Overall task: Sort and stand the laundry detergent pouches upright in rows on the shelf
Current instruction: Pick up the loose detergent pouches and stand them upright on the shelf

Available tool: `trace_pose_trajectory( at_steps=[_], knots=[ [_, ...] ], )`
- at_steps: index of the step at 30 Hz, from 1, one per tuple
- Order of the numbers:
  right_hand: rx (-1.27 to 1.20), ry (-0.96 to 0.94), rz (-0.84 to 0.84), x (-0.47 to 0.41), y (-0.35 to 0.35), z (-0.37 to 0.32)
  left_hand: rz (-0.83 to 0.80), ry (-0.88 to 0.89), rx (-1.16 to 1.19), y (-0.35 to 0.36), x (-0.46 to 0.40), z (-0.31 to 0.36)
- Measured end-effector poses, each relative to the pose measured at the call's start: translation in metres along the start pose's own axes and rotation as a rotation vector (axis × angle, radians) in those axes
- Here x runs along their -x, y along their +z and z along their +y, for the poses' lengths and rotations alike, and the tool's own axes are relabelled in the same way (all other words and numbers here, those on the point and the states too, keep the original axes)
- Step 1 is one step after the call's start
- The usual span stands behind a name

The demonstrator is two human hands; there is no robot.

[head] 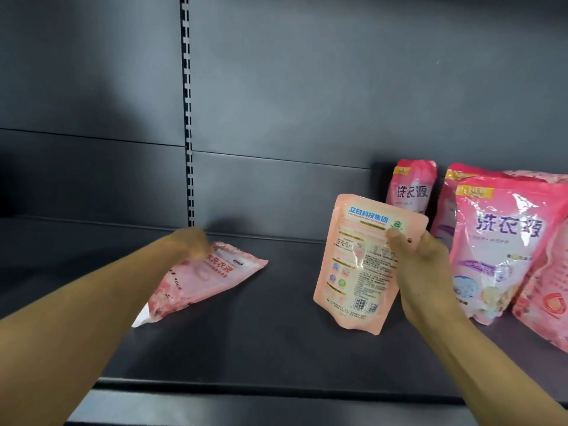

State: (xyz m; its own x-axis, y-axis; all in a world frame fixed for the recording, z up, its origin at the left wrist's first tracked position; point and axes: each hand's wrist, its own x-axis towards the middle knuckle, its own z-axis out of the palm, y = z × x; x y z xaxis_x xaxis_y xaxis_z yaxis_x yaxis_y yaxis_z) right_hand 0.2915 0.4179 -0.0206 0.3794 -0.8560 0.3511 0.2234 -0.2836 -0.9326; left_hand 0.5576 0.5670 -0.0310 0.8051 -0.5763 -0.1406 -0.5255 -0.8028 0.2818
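A pale pink detergent pouch (356, 259) stands nearly upright on the dark shelf (261, 333), its printed back facing me. My right hand (421, 262) grips its right edge, thumb on the front. Another pale pink pouch (203, 281) lies flat on the shelf at the left. My left hand (192, 242), blurred, is on that pouch's far top corner; whether the fingers grip it I cannot tell. Brighter pink pouches stand upright at the right: one at the back (412, 189) and a larger one in front (504, 250).
More pink pouches (544, 296) crowd the shelf's right end, partly cut off by the frame. A slotted upright rail (187, 112) runs down the grey back panel. The shelf's front lip (246, 387) is below my forearms.
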Motion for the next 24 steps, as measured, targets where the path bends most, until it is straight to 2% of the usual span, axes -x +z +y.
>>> trace_pose_trajectory(
  at_steps=[7, 10, 14, 18, 21, 24],
  knots=[
    [0.004, -0.062, -0.014, 0.000, -0.005, 0.004, 0.113, -0.124, 0.281, 0.004, -0.011, 0.000],
    [-0.025, -0.051, -0.008, -0.002, -0.012, 0.002, 0.054, -0.121, 0.409, 0.000, -0.008, 0.008],
    [-0.014, -0.051, -0.003, -0.002, -0.029, -0.002, 0.021, 0.005, 0.350, -0.008, 0.008, 0.031],
    [-0.009, -0.042, 0.028, 0.001, -0.052, -0.007, 0.046, 0.193, 0.398, -0.015, 0.033, 0.052],
    [-0.020, -0.049, 0.068, 0.003, -0.072, -0.012, 0.141, 0.334, 0.370, -0.025, 0.057, 0.068],
    [-0.024, -0.080, 0.124, 0.003, -0.094, -0.018, 0.267, 0.437, 0.474, -0.039, 0.080, 0.092]
  ],
)
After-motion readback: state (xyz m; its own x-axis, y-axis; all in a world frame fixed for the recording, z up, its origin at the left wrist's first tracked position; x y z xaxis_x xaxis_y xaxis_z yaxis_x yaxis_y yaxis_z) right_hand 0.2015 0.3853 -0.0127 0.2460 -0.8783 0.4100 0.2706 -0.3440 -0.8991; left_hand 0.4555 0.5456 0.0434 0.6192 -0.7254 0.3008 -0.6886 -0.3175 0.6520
